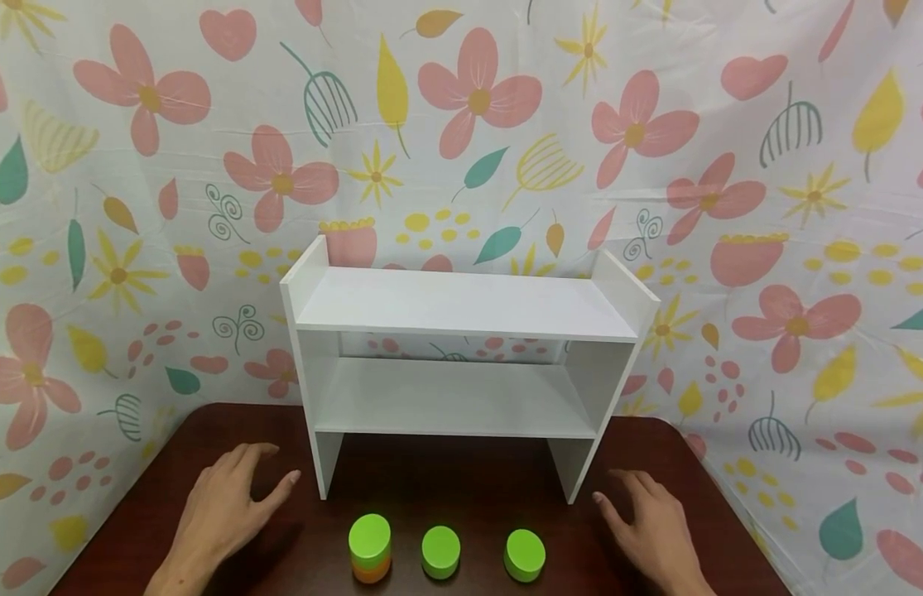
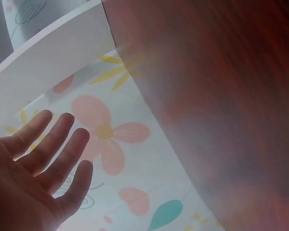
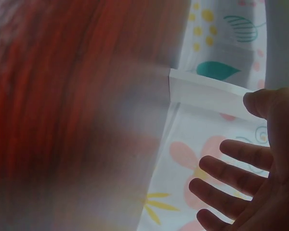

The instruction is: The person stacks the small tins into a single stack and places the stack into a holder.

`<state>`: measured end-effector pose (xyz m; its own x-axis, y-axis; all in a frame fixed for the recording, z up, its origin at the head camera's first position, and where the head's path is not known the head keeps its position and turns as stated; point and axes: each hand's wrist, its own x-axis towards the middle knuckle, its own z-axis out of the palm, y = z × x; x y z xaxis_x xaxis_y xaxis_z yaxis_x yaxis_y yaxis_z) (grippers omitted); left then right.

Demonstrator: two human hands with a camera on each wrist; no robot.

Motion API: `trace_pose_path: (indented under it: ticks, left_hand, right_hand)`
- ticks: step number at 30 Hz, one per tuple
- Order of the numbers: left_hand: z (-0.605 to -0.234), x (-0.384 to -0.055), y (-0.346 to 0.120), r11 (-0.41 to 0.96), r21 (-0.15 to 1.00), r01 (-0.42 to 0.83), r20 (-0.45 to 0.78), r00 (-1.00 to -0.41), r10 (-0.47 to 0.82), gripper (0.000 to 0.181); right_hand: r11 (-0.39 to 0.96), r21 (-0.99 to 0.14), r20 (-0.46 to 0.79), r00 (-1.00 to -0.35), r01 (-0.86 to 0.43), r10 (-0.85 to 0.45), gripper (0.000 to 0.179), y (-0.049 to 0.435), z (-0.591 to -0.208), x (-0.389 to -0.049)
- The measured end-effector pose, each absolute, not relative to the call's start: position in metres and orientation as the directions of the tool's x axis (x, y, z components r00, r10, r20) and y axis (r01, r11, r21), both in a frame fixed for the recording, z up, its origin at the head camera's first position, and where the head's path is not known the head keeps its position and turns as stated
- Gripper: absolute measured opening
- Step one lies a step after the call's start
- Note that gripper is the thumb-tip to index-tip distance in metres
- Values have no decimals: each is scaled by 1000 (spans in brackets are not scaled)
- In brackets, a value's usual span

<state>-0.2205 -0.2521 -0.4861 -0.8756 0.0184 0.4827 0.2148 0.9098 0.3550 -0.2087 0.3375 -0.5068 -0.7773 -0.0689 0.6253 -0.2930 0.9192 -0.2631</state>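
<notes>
My left hand is over the table's left side, beside the left leg of a white two-tier shelf. Its fingers are spread and nothing is in it. On the other side my right hand is near the shelf's right leg, with relaxed, apart fingers and an empty palm. Between the hands, in front of the shelf, stand three green-topped containers: a taller jar with an orange lower part, a short green one in the middle, and another short green one to the right.
The shelf's lower board sits between two upright side panels. A dark reddish-brown wooden table bears everything. Behind and around it hangs a white cloth with flowers and leaves printed on it.
</notes>
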Motion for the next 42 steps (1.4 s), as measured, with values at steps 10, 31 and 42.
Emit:
trace_pose_path:
  ticks: [10,31,42]
  left_hand:
    - [-484,-219,-244,901,370,225,461,-887,32,57]
    - [-486,-215,-228,877,385,288,487,-870,72,45]
    - [-484,-212,-221,881,366,298,479,-873,96,39]
  right_hand:
    - [920,-257,614,-785,-298,-82,40,332,-506,-208]
    - [918,-258,589,-802,-301,-98,37,319,-499,-204]
    - [916,-287,536,-840,-279,-88,34,313,-499,-203]
